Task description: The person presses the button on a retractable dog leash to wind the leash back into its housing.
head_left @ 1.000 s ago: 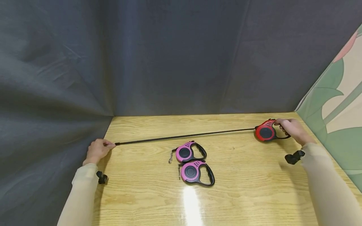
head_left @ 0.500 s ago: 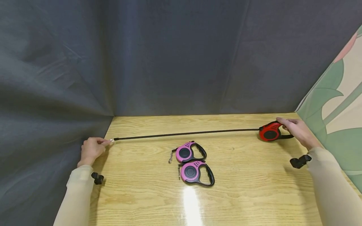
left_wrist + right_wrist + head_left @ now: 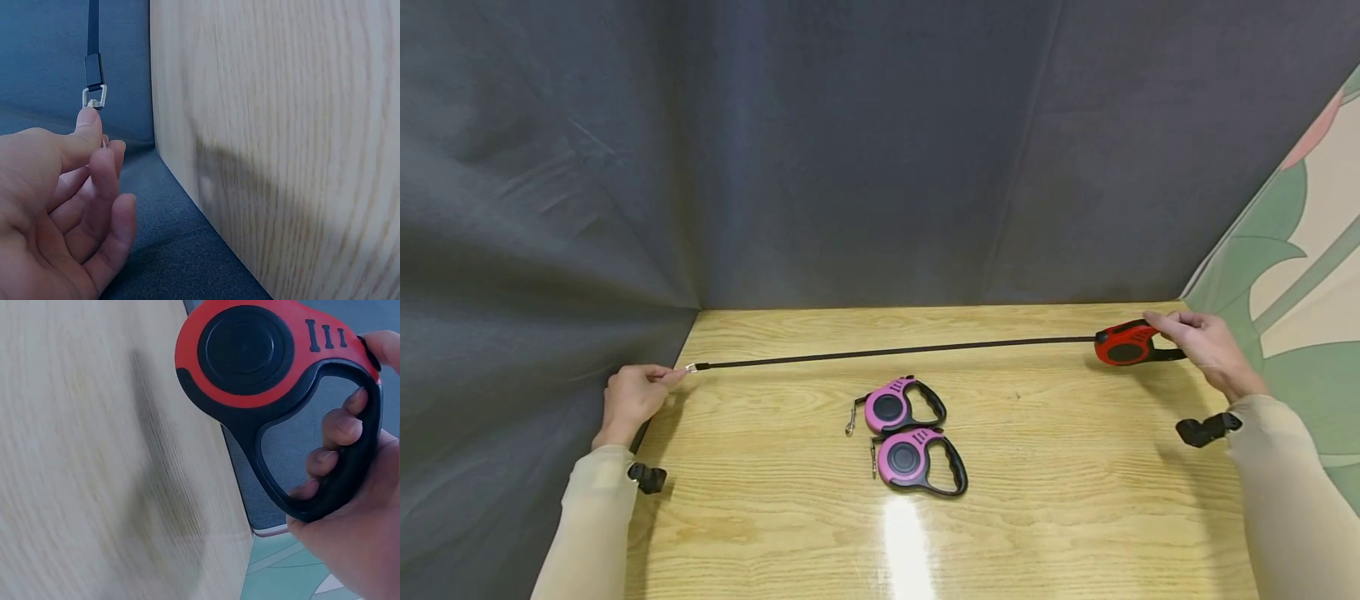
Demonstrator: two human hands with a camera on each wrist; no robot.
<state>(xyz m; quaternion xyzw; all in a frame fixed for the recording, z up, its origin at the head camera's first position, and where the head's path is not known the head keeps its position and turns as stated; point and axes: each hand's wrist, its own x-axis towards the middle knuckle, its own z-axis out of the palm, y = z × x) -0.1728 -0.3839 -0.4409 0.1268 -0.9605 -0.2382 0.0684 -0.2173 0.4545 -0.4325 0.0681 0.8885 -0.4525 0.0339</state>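
Observation:
My right hand (image 3: 1206, 346) grips the black handle of a red retractable dog leash (image 3: 1126, 343) at the table's right side. In the right wrist view the fingers curl through the handle loop (image 3: 356, 456) and the thumb lies on the black button at its top. A black strap (image 3: 895, 352) stretches taut from the leash across the table to the left. At its end my left hand (image 3: 631, 400) pinches the metal clip (image 3: 692, 367) between thumb and fingers. The left wrist view shows the clip's metal ring (image 3: 94, 99) above the thumb; the hook is mostly hidden.
Two pink retractable leashes, an upper one (image 3: 887, 407) and a lower one (image 3: 904, 458), lie mid-table with their clips to the left. Dark grey cloth (image 3: 865, 167) hangs behind and left of the wooden table (image 3: 1037, 517). A leaf-patterned panel (image 3: 1300, 333) borders the right side.
My hands have moved farther apart, the left to the left and the right to the right. The black strap between them is longer. The pink leashes stay put.

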